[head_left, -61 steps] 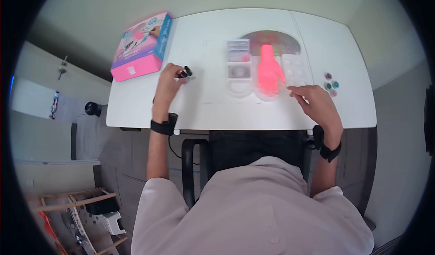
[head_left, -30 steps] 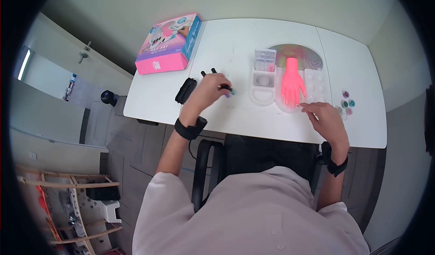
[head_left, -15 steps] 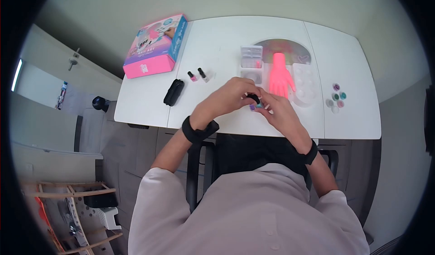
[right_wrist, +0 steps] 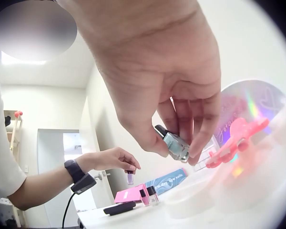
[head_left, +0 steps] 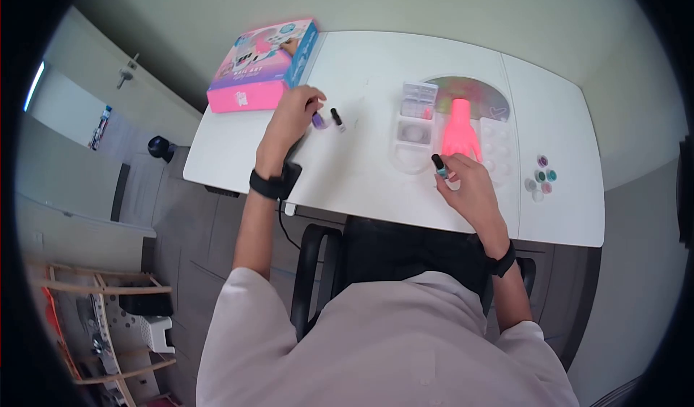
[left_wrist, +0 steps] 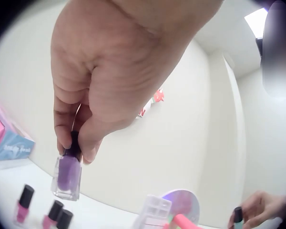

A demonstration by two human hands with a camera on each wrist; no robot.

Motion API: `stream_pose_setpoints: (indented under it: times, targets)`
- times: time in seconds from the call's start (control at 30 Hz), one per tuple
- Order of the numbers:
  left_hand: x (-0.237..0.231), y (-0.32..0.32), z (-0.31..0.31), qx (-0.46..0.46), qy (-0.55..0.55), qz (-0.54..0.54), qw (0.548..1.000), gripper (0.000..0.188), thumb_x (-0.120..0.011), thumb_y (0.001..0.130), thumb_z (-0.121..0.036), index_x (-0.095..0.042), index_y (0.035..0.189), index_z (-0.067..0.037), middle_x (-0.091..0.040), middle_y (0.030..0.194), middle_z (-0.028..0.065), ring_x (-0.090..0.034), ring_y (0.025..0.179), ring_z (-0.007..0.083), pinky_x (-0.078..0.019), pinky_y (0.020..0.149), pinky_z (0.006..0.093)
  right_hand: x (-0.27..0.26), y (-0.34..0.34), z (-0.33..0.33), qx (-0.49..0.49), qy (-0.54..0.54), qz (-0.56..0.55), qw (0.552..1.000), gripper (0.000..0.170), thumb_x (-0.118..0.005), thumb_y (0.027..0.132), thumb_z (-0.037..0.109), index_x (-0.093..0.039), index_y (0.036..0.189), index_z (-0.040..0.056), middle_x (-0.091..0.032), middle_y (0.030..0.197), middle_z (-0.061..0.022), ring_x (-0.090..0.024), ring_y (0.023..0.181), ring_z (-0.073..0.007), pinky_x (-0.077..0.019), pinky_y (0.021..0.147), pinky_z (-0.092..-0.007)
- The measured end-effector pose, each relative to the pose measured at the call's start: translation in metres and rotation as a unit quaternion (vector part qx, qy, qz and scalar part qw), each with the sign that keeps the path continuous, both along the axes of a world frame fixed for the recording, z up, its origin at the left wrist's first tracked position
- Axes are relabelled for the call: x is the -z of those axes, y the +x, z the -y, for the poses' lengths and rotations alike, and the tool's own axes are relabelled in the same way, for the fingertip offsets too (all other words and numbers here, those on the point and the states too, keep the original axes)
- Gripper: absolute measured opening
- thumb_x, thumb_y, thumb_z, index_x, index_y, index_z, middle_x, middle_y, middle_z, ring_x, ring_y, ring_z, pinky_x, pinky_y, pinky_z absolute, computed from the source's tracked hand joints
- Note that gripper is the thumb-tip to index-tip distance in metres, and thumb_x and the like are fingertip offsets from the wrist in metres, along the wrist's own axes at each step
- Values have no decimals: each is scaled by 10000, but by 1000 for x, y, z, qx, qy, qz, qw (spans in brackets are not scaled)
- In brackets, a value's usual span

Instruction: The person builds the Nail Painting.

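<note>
My left hand (head_left: 295,116) pinches a purple nail polish bottle (left_wrist: 68,174) by its black cap, above the left part of the table. Below it in the left wrist view stand pink nail polish bottles (left_wrist: 23,210) with black caps. A clear-looking nail polish bottle (head_left: 337,120) is just right of the left hand in the head view. With thumb and fingers, my right hand (head_left: 470,190) grips a mint-green nail polish bottle (right_wrist: 175,146), its black cap tilted up. Close beyond that hand lies a bright pink model hand (head_left: 458,132), partly covered by my fingers.
A white tray (head_left: 413,159) with compartments and a shiny half-round back panel (head_left: 488,97) surrounds the model hand. Several small glitter pots (head_left: 542,176) sit at the right. The nail art box (head_left: 249,96) stands at the back left; a black case (right_wrist: 119,208) lies near the bottles.
My left hand brought bottles from the left to the middle, where both hands met. Now the right hand has the mint-green one, and the left hand is back at the left with the purple one.
</note>
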State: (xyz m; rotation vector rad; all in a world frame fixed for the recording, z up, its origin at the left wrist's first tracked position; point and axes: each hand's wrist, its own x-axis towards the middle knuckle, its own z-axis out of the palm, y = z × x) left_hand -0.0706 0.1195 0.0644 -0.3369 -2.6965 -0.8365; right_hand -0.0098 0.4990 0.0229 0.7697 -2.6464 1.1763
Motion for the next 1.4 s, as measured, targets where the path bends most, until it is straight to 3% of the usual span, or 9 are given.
stream_pose_setpoints:
  times: [0.17, 0.33, 0.47, 0.53, 0.63, 1.07, 1.17, 1.27, 1.4]
  targets:
    - [-9, -7, 5, 12, -18, -24, 999, 170, -809, 827, -4, -741, 978, 34, -706, 886, 127, -667, 767, 247, -535, 723, 355, 3, -3, 2, -12, -16, -17, 1000, 348, -768, 814, 12, -721, 1159, 1, -699, 1002, -131, -699, 765, -281, -584, 702, -359]
    - [-11, 3, -3, 0, 24, 1, 1000, 142, -796, 834, 31, -739, 964, 35, -707, 923, 119, -692, 820, 237, -567, 768, 342, -5, 2, 8, 17, -47, 8, 999, 472, -772, 855, -2, -640, 1305, 45, -684, 1038, -145, -690, 779, -270, -580, 701, -366]
    - [-15, 19, -39, 93, 82, 19, 992, 139, -764, 859, 68, -743, 992, 31, -707, 1010, 102, -712, 861, 232, -601, 790, 322, -10, 1, 5, 6, -23, 11, 1000, 496, -769, 880, 10, -620, 1348, 80, -676, 1038, -160, -686, 780, -275, -574, 697, -378]
    - [-1, 19, -62, 175, 106, 22, 979, 157, -746, 886, 69, -749, 1036, 21, -705, 1063, 90, -719, 892, 215, -622, 803, 315, -10, -2, 7, 1, -35, -22, 999, 461, -764, 895, 24, -622, 1328, 91, -674, 980, -171, -677, 778, -290, -566, 704, -396]
    - [15, 22, -98, 203, 144, 47, 967, 167, -738, 896, 72, -750, 1053, 20, -709, 1068, 95, -721, 911, 205, -623, 798, 319, -4, -5, 5, 37, -25, -29, 999, 385, -769, 900, 55, -626, 1257, 83, -682, 917, -159, -675, 792, -313, -553, 699, -417]
    - [56, 4, -130, 199, -5, -16, 980, 201, -735, 832, 75, -721, 1025, 24, -694, 1007, 149, -718, 894, 316, -598, 796, 389, -2, -17, 8, 28, -26, -37, 999, 208, -769, 865, 13, -707, 1062, 34, -697, 899, -127, -684, 821, -335, -538, 728, -434]
    - [57, 4, -131, 181, 27, 50, 982, 212, -749, 821, 23, -729, 1032, 26, -685, 1056, 160, -685, 992, 367, -570, 857, 441, -1, -26, 15, -10, -61, -49, 997, 179, -762, 832, -46, -745, 1003, 5, -694, 915, -124, -695, 836, -327, -545, 742, -434]
    - [59, 6, -131, 172, 2, -22, 985, 198, -796, 817, -4, -728, 1000, 23, -683, 973, 147, -709, 861, 322, -584, 769, 403, -5, -26, 19, 0, -40, -44, 998, 183, -756, 807, -80, -762, 973, -3, -699, 946, -129, -705, 843, -319, -556, 745, -428]
    - [58, 4, -131, 171, -4, -21, 985, 184, -807, 811, -18, -733, 975, 19, -680, 963, 143, -702, 853, 323, -579, 763, 401, -5, -31, 23, 4, -14, -55, 998, 197, -739, 793, -98, -767, 966, -6, -710, 983, -117, -709, 835, -311, -569, 743, -414]
